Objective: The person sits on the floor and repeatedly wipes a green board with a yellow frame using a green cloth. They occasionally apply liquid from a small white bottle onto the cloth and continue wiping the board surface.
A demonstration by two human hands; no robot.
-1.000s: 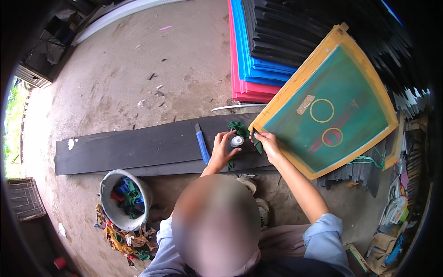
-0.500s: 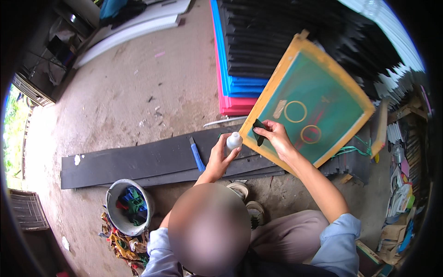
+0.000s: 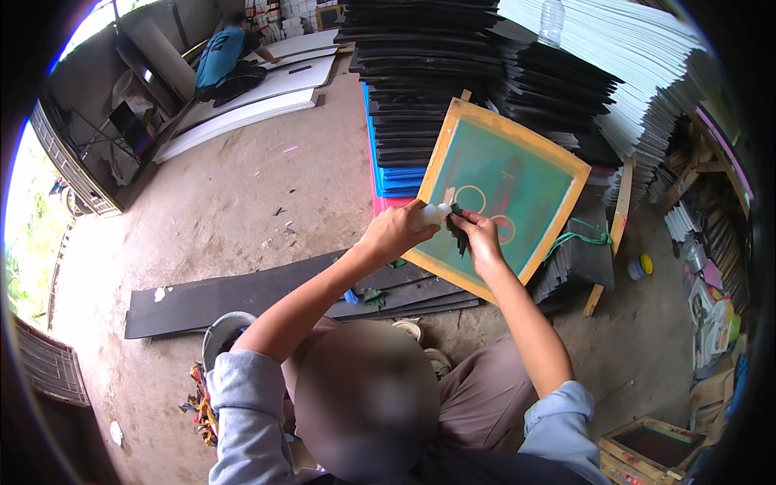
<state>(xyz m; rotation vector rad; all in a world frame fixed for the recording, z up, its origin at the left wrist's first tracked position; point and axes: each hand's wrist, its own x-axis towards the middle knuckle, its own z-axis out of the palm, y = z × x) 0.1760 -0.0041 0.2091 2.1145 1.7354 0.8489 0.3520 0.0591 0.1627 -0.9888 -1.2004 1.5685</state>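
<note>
Nearest, long dark grey boards point(image 3: 267, 295) lie flat on the concrete floor point(image 3: 242, 202). Just beyond them, the left hand point(image 3: 394, 234) is clenched around a small white plastic bottle point(image 3: 432, 214), its tip toward the screen. The right hand point(image 3: 478, 233) pinches a dark rag point(image 3: 457, 230) against the green mesh of the yellow wooden-framed printing screen point(image 3: 501, 190), which leans on stacked black sheets point(image 3: 420, 73). Wiping looks midway: only the patch near the ring marks is covered.
</note>
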